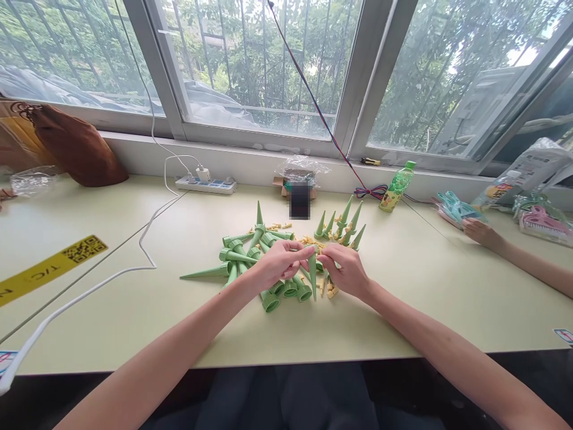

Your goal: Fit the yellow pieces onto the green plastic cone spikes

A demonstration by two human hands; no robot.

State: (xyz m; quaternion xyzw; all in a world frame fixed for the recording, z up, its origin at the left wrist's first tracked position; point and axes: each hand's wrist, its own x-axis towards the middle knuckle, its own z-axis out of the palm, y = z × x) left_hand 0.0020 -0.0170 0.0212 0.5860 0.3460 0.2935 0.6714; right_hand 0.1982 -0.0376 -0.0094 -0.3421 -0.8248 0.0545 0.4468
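Note:
My left hand (284, 263) is closed, pinching a green plastic watering spike (313, 276) with its tip pointing down. Close by on the right, my right hand (344, 267) is closed too, its fingertips at the wide top end of that spike. What they pinch is mostly hidden; a bit of yellow shows there. A loose heap of green spikes (240, 254) lies around and left of my left hand. Small yellow plastic valves (332, 291) are scattered between and behind my hands. Several green spikes fitted with yellow pieces (344, 216) stand tip up behind my right hand.
A white power strip (206, 184), a small cardboard box (278, 182) and a green-capped bottle (397, 186) stand along the window wall. A white cable (142, 239) crosses the table at left. Another person's hand (483, 233) touches teal brushes (456, 206) at right.

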